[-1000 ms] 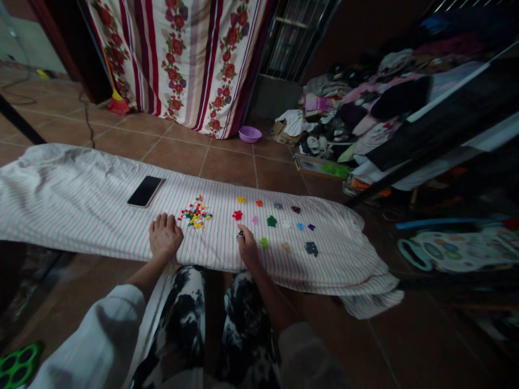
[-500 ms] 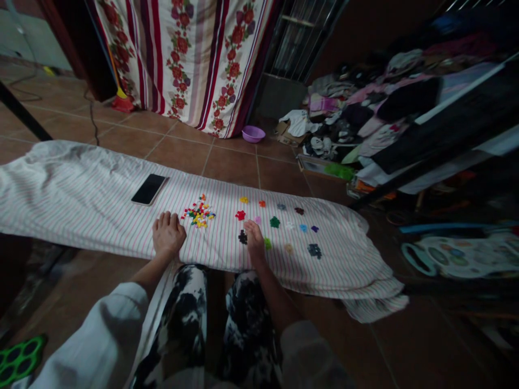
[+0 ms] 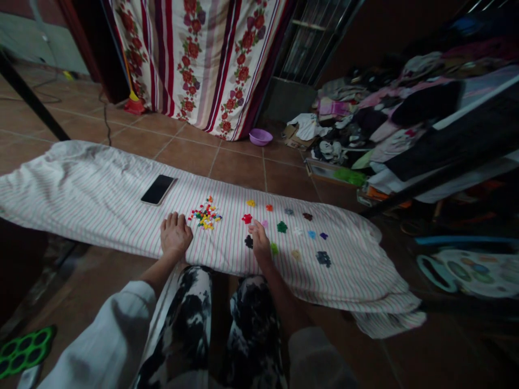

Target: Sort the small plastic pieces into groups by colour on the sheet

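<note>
A striped cloth [image 3: 113,216] covers the long surface before me. My left hand [image 3: 175,235] lies flat on it, palm down, fingers slightly apart, beside a mixed pile of small coloured pieces [image 3: 206,216]. My right hand [image 3: 260,237] is over the cloth between the black pieces [image 3: 248,241] and the light green pieces [image 3: 274,249]. Its thumb and fingers are drawn together near the red pieces [image 3: 247,219]; whatever they hold is too small to make out. Further right are separate clusters, among them dark green [image 3: 282,227], blue [image 3: 311,234] and dark grey [image 3: 323,259].
A phone [image 3: 158,189] lies on the cloth, left of the mixed pile. Beyond on the tiled floor are a purple basin [image 3: 260,137], a red dustpan or broom head [image 3: 134,105] and heaped clothes [image 3: 365,113]. Dark poles stand at both sides.
The whole view has shifted, so things appear slightly further right. My left hand stays by the mixed pile, and my right hand stays near the black and red pieces.
</note>
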The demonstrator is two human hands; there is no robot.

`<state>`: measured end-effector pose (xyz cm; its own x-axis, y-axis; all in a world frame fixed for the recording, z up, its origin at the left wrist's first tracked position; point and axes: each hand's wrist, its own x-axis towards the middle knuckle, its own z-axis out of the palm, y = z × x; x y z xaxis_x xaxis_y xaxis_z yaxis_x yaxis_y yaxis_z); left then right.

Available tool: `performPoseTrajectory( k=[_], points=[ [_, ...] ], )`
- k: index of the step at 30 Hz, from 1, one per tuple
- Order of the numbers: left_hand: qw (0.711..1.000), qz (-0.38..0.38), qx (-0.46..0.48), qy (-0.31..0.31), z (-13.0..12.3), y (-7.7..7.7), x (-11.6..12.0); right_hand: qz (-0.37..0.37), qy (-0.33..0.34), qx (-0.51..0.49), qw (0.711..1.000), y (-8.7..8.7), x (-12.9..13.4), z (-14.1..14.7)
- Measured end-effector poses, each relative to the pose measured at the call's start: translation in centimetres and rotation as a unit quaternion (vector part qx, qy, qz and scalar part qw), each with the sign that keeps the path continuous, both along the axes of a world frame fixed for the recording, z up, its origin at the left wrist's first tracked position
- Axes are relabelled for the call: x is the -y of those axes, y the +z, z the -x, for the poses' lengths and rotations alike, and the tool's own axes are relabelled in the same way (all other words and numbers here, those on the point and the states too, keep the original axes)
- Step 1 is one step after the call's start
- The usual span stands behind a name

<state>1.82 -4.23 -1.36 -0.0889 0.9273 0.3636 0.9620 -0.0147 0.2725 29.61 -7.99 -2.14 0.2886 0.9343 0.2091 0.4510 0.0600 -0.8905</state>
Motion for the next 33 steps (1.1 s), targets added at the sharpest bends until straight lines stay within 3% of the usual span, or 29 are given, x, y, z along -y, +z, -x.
performPoseTrajectory(
  k=[5,8,13,21,33],
  points=[
    [1.0,0.004,0.008,-0.002,0.0,-0.1,-0.1,-0.062,0.018,0.064,0.996,1.2,-1.3,0.8],
    [1.0,0.006,0.002,0.0,0.0,-0.2,-0.1,-0.077,0.083,0.128,0.985,2.2,-2.7,2.1],
    [1.0,0.0,-0.012,0.002,0.1,-0.4,-0.2,-0.039,0.178,0.227,0.957,2.9,-5.1,5.3],
    [1.0,0.009,-0.011,0.004,0.0,-0.4,-0.3,-0.002,0.215,0.286,0.934,2.5,-7.8,9.1],
    [1.0,0.011,-0.002,0.005,-0.1,-0.3,-0.3,-0.013,0.206,0.323,0.924,0.5,-10.3,9.3]
  ],
)
